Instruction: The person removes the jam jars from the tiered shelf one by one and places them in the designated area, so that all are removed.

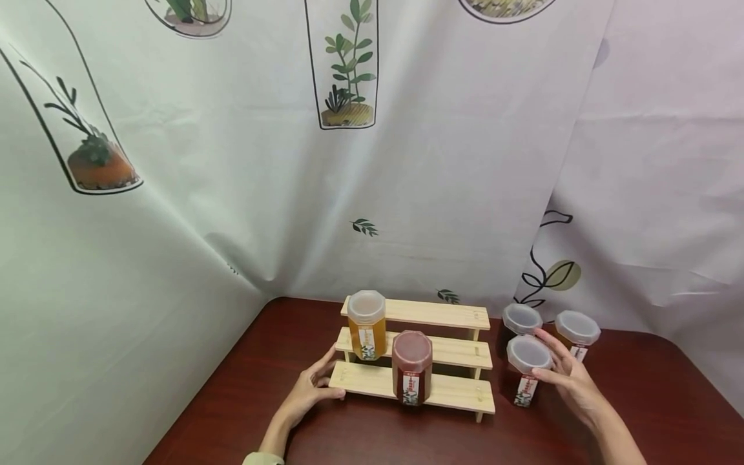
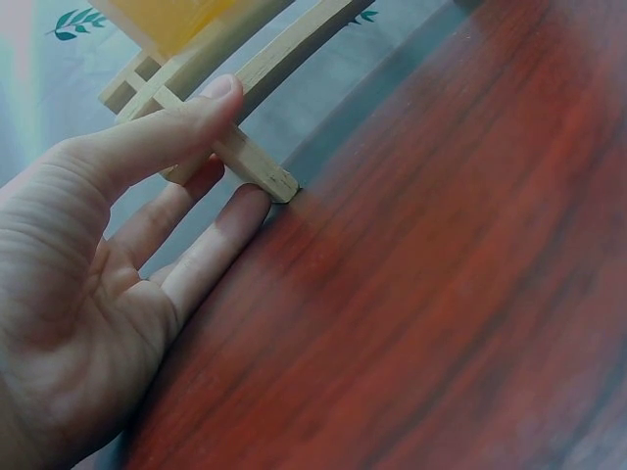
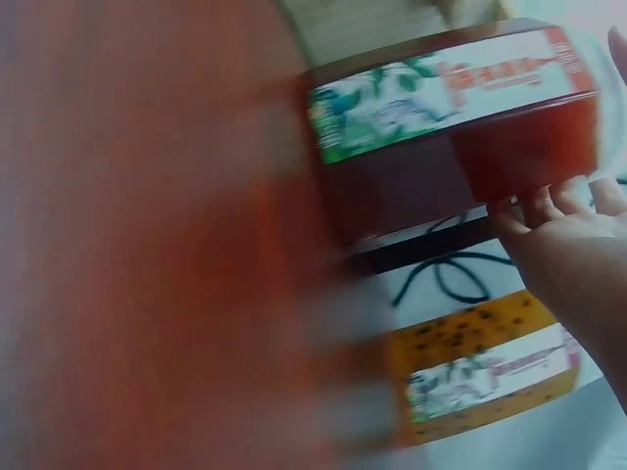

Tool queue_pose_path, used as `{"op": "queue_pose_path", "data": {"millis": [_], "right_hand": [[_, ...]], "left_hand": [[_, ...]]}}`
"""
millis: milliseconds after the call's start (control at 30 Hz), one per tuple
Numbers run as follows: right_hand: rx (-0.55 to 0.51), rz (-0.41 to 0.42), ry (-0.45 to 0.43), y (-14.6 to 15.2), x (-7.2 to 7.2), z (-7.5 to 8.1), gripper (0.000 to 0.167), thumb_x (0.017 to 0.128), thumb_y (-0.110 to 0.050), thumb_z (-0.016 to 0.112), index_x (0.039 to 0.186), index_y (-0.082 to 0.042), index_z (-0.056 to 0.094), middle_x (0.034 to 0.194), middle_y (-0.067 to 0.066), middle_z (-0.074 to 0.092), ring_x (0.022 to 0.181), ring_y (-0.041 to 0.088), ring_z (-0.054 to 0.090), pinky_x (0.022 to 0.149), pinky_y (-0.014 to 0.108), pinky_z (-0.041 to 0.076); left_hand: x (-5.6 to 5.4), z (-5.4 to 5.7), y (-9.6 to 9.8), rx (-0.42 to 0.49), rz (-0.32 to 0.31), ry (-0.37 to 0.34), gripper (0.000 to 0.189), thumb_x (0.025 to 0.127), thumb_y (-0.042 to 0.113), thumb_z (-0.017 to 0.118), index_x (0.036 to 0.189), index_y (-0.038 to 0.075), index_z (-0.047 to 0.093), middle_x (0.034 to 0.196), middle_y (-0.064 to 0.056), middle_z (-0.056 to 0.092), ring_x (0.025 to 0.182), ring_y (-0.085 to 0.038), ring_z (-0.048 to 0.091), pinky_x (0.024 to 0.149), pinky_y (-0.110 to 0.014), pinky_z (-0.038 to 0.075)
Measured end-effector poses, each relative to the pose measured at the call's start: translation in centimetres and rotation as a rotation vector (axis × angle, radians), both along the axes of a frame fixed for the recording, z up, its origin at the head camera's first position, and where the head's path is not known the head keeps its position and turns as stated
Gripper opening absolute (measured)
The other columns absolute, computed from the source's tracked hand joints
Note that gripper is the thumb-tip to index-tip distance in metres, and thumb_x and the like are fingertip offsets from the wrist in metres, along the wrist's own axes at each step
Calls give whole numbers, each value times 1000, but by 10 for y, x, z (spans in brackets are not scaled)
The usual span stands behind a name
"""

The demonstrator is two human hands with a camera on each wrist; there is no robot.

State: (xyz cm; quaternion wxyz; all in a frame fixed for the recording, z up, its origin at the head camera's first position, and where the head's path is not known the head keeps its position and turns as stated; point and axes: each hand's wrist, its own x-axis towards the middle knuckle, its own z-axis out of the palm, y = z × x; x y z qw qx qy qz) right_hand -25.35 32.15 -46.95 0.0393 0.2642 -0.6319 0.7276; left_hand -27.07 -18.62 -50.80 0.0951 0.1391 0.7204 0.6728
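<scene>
Gripping the near dark-red jar [image 1: 523,380] around its pale lid [image 1: 529,354], the right hand [image 1: 572,382] is at the lower right of the head view, thumb on the lid's near edge and fingers bent over the far one. The left hand [image 1: 309,392], left of centre and low in that view, pinches the left end of the three-step wooden rack [image 1: 456,387]; a light, steady hold there is probably enough, since squeezing or pulling could skew the steps. The dark-red jar is just right of the rack, roughly upright, but the right wrist view is blurred, and I cannot tell whether its base bears on the table [image 1: 360,442] or hangs slightly above it. For a sound carry, I would seat the fingers lower on the body, because a grasp this high may let the weight below swing. Mind the neighbours: a dark jar [image 1: 519,321] is close behind and an amber jar [image 1: 577,332] sits to the right, so rising straight up before going sideways should spare both a knock. On the rack, a honey-coloured jar [image 1: 367,326] occupies the left and a red jar [image 1: 412,371] the lowest step near the middle; the bare right-hand stretches look easiest for setting a jar down level, label forward.
</scene>
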Motion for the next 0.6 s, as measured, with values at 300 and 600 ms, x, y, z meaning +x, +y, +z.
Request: {"op": "queue_pose_path", "data": {"millis": [300,600], "right_hand": [[18,-39,123,-9,7,51,68,91,20,44,153,-1,25,142,-12,55,131,-5,47,103,6,35],[91,-65,169,-52,3,89,65,91,16,49,151,-1,30,139,-14,55,129,-6,48,101,8,39]], "left_hand": [[1,1,0,-8,5,-7,99,81,6,78,158,13,16,149,-34,36,93,-15,67,78,-27,55],[0,1,-2,-11,-8,1,99,81,6,77,158,13,15,149,-34,35,93,-13,67,78,-28,56]]}}
